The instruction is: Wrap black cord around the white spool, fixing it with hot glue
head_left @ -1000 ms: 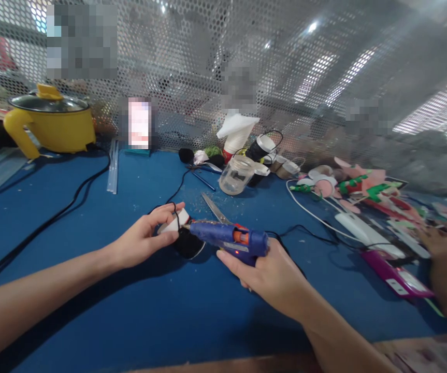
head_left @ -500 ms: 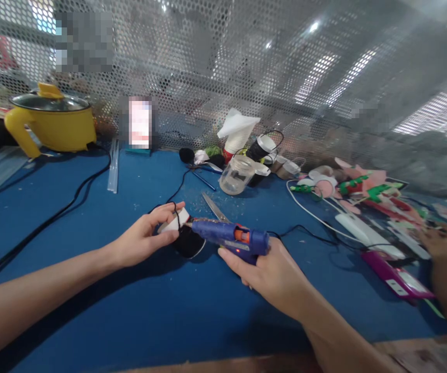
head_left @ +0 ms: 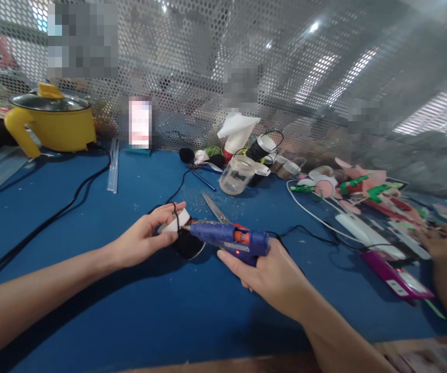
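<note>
Cup (head_left: 188, 247), black-wrapped with a white end, is held at the fingertips of the left hand (head_left: 147, 234), low over the tabletop (head_left: 192, 316); whether it's touching the top can't be told. Clock centred on cup, 12 = away from wearer. Left hand sits at 9, thumb on near side, fingers over the white end. Black cord (head_left: 176, 211) is looped at those fingers.

Glue gun (head_left: 215, 234) is grasped by the right hand (head_left: 268, 274) from 4, handle mostly hidden in the palm, red light lit. Nozzle is pointed to 9, right at the white end by the cord; contact can't be confirmed.

Edges/room: near edge is seen at 6, well apart from cup; open blue is left between the forearms, 5 to 7. Mesh wall (head_left: 192, 109) bounds 12. Tightest side is 1: scissors (head_left: 214, 208) just past the gun, blades partly hidden by it. Clear jar (head_left: 233, 181) farther out at 1. Room at 3 is limited by purple power strip (head_left: 396, 274) and a co-worker's hand (head_left: 443, 241).

Count: 1 held cup, 1 glue gun, 1 pair of scissors, 1 clear jar, 1 purple power strip, 1 yellow pot (head_left: 68, 127) between 10 and 11, 1 lit screen (head_left: 140, 124) at 11. Pink-and-green pile (head_left: 374, 191) at 2 can't be counted, pieces overlapped.
</note>
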Tool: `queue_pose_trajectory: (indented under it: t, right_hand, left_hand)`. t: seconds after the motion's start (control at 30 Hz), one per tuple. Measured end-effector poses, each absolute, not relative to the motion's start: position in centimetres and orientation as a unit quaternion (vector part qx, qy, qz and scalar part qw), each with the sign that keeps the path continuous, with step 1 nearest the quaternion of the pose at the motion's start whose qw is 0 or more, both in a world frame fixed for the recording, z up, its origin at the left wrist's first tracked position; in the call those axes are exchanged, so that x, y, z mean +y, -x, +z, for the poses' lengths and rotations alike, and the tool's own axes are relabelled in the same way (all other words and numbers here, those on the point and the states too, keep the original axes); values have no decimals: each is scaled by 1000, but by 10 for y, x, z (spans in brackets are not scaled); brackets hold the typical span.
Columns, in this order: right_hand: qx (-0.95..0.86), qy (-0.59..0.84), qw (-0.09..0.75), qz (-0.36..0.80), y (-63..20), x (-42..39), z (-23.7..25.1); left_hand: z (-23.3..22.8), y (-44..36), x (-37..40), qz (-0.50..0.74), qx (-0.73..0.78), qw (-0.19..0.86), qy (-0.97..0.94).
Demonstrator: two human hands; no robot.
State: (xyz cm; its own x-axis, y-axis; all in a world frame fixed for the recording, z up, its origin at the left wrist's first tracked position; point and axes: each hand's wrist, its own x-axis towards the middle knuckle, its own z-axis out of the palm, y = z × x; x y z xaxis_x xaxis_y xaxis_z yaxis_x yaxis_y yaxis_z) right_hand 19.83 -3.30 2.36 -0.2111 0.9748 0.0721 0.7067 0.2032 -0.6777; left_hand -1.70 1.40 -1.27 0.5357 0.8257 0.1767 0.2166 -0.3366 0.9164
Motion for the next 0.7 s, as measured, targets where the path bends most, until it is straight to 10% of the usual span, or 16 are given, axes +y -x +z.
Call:
queue_pose_trajectory:
  t: [0.7]
  right_hand:
    - [-666, 611, 247, 349, -200, -30, 27]
  left_hand:
    - [-9, 18, 13, 308, 344, 428, -777]
